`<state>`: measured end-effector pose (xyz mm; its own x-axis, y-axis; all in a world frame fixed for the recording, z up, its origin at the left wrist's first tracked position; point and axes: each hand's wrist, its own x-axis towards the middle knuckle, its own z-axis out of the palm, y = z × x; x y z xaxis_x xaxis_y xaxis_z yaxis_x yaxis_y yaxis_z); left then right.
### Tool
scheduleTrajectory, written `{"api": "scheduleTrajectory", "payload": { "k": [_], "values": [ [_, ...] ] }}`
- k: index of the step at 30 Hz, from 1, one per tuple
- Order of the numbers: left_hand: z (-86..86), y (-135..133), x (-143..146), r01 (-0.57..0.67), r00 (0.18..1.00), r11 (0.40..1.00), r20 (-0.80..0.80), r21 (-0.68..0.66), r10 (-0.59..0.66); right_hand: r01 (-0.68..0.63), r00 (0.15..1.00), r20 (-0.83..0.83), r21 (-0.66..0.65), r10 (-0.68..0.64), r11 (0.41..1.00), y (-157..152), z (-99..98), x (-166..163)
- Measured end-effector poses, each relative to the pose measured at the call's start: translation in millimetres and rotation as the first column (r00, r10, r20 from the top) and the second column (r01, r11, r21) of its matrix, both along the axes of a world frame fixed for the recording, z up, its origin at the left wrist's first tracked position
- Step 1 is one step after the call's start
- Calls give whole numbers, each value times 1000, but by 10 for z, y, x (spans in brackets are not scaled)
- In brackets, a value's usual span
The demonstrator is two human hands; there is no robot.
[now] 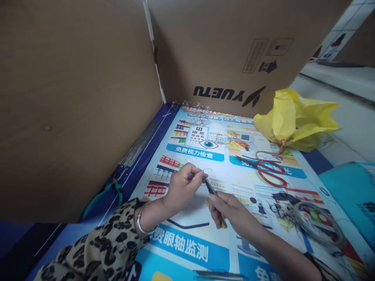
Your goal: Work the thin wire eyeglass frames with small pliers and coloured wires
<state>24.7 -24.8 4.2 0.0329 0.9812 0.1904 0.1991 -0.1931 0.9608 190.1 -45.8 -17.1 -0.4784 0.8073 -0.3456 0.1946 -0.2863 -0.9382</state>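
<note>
My left hand (183, 185) is closed in a pinch on a thin wire (208, 169), whose bent end sticks out past the fingertips. In my right hand (227, 208) is a pair of slim dark tweezers (210, 187), wrapped by the fingers, with a yellowish end showing below the palm. The tweezers' tips meet the left fingertips at the wire; whether they grip it is too small to tell. Both hands are above a printed poster sheet (190, 208). Right of them lie red-handled scissors (271, 171) with dark blades.
Cardboard panels (88, 97) stand at the left and back. Teal-handled pliers (113, 191) and a bundle of wires (137, 144) lie at left. At right are a yellow bag (295, 119), a wire coil (336, 234) and a turquoise packet (351, 195). Wire pieces (200, 111) sit at the back.
</note>
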Motion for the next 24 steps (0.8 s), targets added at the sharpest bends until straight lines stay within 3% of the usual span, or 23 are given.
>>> {"api": "scheduleTrajectory", "payload": {
  "k": [12,24],
  "values": [
    [-11,11,-4,3,1000,1000,-22,-11,-3,17,996,92,30,-20,999,-18,33,-22],
    [182,128,-125,243,911,968,-326,-68,-252,40,994,103,47,-45,998,-7,25,-5]
  ]
}}
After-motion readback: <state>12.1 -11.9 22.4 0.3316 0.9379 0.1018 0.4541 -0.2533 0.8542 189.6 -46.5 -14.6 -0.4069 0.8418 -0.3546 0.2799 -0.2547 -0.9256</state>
